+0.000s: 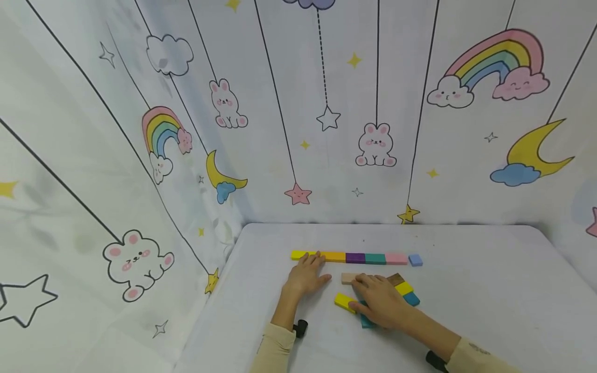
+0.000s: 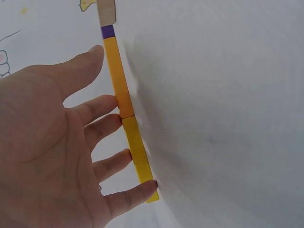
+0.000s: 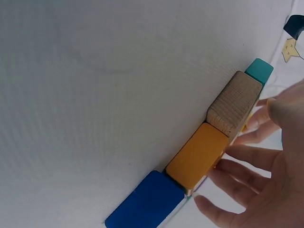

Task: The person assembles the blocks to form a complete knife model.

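In the head view, the left hand point(image 1: 305, 275) reaches to the left end of a straight row of blocks. Its spread fingers touch the yellow block point(image 2: 137, 147) and the orange block point(image 2: 118, 76) in the left wrist view. The right hand point(image 1: 383, 300) lies low over a loose group of blocks, fingertips at a plain wooden block point(image 1: 350, 278) and thumb by a yellow block point(image 1: 345, 302). A teal block point(image 1: 367, 322) is partly hidden under that palm. Extended fingers of the right hand show beside the blocks in the right wrist view.
The row continues with purple point(image 1: 355, 258), teal point(image 1: 375, 259) and pink point(image 1: 396, 259) blocks. A small blue block point(image 1: 415, 260) sits apart at its right end. Right of the right hand lie brown point(image 1: 395, 280), yellow point(image 1: 403, 288) and blue point(image 1: 411, 299) blocks on the white table point(image 1: 489, 290).
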A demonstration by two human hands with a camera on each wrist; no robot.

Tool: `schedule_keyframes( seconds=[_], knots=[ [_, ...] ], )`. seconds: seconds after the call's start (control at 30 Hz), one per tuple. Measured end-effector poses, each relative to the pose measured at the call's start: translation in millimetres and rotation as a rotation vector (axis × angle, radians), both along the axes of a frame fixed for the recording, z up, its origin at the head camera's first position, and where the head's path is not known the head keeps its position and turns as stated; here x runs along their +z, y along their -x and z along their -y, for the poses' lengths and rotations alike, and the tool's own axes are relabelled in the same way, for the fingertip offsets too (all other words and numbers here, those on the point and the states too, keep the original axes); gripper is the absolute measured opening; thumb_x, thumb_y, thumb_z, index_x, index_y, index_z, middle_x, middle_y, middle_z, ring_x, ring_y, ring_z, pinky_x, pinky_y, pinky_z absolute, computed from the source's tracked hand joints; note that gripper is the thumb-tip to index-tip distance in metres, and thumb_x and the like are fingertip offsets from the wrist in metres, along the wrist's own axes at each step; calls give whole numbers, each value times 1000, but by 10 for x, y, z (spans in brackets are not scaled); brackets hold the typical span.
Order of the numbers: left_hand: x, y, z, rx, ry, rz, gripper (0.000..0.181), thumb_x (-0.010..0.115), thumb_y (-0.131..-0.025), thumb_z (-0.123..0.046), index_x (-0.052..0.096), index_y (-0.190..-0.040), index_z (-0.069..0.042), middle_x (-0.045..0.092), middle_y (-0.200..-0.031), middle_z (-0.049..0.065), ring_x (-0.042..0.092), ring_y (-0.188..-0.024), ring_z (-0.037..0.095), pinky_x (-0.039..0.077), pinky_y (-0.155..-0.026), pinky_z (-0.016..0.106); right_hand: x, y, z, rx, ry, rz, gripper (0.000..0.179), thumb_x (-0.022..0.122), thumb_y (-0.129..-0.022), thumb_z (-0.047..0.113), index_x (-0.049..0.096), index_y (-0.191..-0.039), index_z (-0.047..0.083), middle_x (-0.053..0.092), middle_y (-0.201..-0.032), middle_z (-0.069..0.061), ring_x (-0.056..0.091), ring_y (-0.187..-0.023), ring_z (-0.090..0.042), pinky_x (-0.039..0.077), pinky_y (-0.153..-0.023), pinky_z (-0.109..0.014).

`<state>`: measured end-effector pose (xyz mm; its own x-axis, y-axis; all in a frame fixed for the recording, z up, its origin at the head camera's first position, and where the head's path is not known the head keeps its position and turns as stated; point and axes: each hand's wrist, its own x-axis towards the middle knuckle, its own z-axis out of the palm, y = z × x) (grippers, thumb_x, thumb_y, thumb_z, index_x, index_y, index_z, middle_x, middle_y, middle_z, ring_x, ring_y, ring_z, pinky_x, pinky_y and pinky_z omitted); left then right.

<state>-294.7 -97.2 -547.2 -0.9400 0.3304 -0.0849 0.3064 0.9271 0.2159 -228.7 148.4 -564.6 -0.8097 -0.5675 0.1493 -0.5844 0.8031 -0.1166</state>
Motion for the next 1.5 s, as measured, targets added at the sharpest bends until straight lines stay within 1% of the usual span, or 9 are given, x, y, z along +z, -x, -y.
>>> schedule_keyframes(
  seconds=[0.23, 0.33, 0.47, 0.5, 0.8, 0.97, 1.1, 1.3, 1.5],
  knots=[
    [-40, 5, 2, 12, -3, 15, 68, 59, -104, -52, 41, -162, -21, 33, -170, 1, 27, -157, 34, 38, -119, 58, 33, 48, 35, -1, -17, 25, 63, 58, -103, 58, 66, -136, 6, 63, -134, -11, 61, -121, -31, 47, -108, -61],
    [-31, 19, 4, 13, -6, 9, 68, 60, -103, -52, 42, -161, -21, 34, -169, 2, 28, -156, 34, 38, -118, 59, 66, 71, 63, -5, -22, 26, 63, 59, -102, 58, 66, -137, 6, 63, -134, -12, 62, -121, -31, 47, -108, -62],
    [6, 15, 5, 13, -8, 5, 68, 61, -103, -52, 44, -160, -20, 35, -169, 2, 30, -155, 34, 40, -117, 58, 103, 100, 99, -13, -23, 34, 62, 60, -102, 56, 65, -138, 6, 62, -139, -14, 61, -125, -34, 45, -110, -63],
    [-4, 18, 7, 14, -10, 5, 68, 60, -103, -53, 43, -161, -21, 35, -169, 1, 29, -156, 34, 40, -117, 59, 109, 107, 107, -19, -24, 37, 63, 60, -102, 56, 65, -138, 6, 62, -140, -14, 61, -126, -34, 45, -110, -63],
    [17, 7, 9, 12, 7, 8, 68, 59, -103, -54, 44, -160, -20, 35, -169, 2, 30, -155, 34, 40, -118, 57, 82, 140, 196, -75, -62, 59, 69, 59, -100, 62, 63, -142, 6, 59, -146, -14, 59, -131, -31, 43, -113, -62],
    [20, 8, 11, 10, 18, 4, 68, 58, -104, -54, 42, -161, -20, 34, -169, 2, 29, -156, 34, 40, -117, 57, 95, 130, 223, -59, -72, 37, 72, 60, -101, 60, 60, -143, 3, 58, -146, -17, 58, -132, -32, 46, -110, -63],
    [29, 9, 3, 7, 13, 4, 68, 58, -104, -54, 42, -161, -20, 34, -169, 2, 29, -156, 34, 40, -117, 58, 103, 128, 231, -50, -78, 23, 76, 59, -101, 61, 57, -146, 1, 55, -150, -18, 54, -137, -33, 47, -109, -63],
    [19, 16, -8, 5, 15, 9, 68, 58, -103, -55, 42, -161, -22, 33, -170, 0, 28, -156, 33, 40, -118, 57, 91, 132, 270, -76, -95, 23, 80, 57, -99, 65, 56, -147, 1, 54, -152, -18, 52, -140, -33, 47, -109, -62],
    [30, 2, -4, 4, 12, 14, 68, 59, -103, -53, 44, -160, -20, 34, -169, 2, 29, -156, 34, 40, -117, 58, 62, 139, 324, -104, -109, 30, 84, 56, -98, 68, 54, -149, 1, 54, -151, -18, 51, -139, -31, 47, -110, -62]
  ],
)
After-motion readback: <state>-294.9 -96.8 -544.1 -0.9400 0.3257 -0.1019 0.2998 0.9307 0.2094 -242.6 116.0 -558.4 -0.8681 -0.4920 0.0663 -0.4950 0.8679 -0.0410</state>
